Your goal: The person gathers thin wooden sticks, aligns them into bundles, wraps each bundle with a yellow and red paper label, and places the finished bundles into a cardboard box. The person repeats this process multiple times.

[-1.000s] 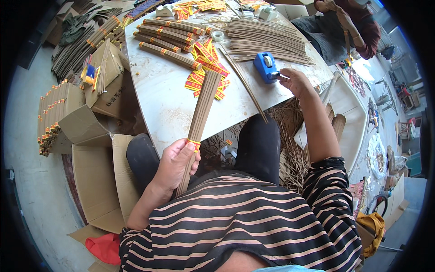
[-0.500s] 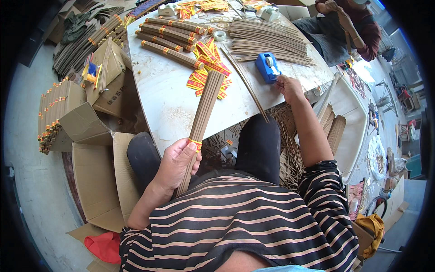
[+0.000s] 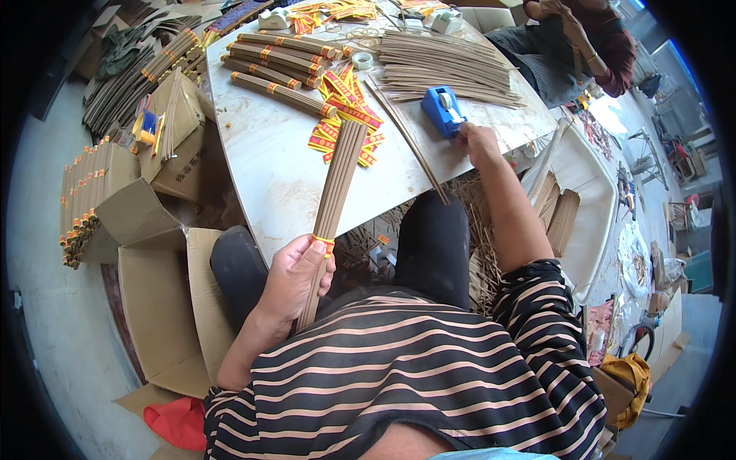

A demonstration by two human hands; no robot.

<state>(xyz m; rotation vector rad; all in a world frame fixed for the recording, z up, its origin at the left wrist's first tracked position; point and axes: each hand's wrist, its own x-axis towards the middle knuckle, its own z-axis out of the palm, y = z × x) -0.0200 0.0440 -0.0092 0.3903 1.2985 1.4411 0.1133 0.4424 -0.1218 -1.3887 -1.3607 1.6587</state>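
Bundle of sticks (image 3: 341,180), seen through my head camera: it stands slantwise in the left hand (image 3: 297,277), its upper part reaching beyond the fingers and over the near edge of the worktop (image 3: 276,161), its lower end passing below them toward the striped shirt (image 3: 406,360). I see the left fingers closed around it, the thumb lying against a red-and-yellow band (image 3: 325,244) that circles the sticks.

The right hand (image 3: 479,146) is at the front end of a blue tape dispenser (image 3: 441,113), its fingers bunched; I cannot tell how tightly they close or whether they have hold of tape. Between the two sets of fingers, I note a few loose sticks (image 3: 406,138) extending past the worktop's edge. Beyond the left fingers, near the bundle's top, lie red-and-yellow labels (image 3: 349,115), with finished bundles (image 3: 280,65) farther off to their left. Beyond the right fingers, past the dispenser, a broad layer of sticks (image 3: 445,69) is spread. To the left of the left fingers, I see an open cardboard box (image 3: 161,307).
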